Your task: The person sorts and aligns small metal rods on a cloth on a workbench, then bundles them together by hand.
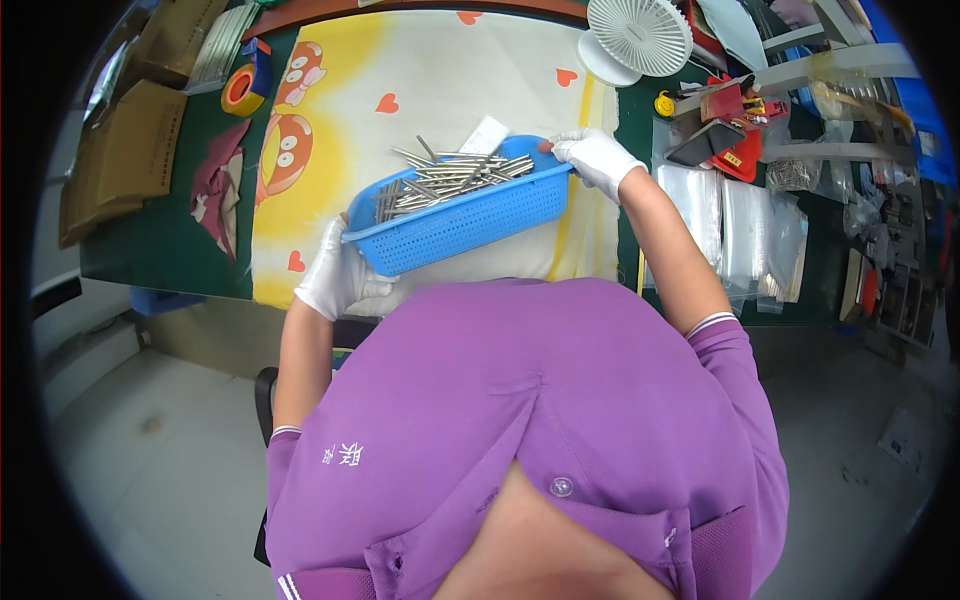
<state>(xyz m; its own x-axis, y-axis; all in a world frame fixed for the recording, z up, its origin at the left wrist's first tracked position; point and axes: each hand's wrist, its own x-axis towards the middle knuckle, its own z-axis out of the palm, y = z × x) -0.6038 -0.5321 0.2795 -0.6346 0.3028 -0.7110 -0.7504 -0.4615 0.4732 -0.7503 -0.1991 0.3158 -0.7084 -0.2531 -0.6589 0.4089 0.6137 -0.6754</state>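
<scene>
Between my two gloved hands is a blue perforated plastic basket (470,228), tilted so its right end sits farther back than its left. Many thin metal rods (450,180) lie loosely piled inside, and a small white tag (485,135) shows at its far rim. My left hand (335,275), in a white glove, grips the basket's near left end. The far right end is in the grasp of my right hand (595,160), gloved too, its fingers closed over the rim. Below the basket is a yellow and white cloth (390,50) with hearts and cartoon figures.
A white fan (640,38) stands at the back right. Clear plastic bags (745,230) lie on the green tabletop (125,270) at right, with a yellow tape measure (664,103) beyond. At left are cardboard boxes (130,150), a tape roll (242,90) and a maroon cloth (217,185).
</scene>
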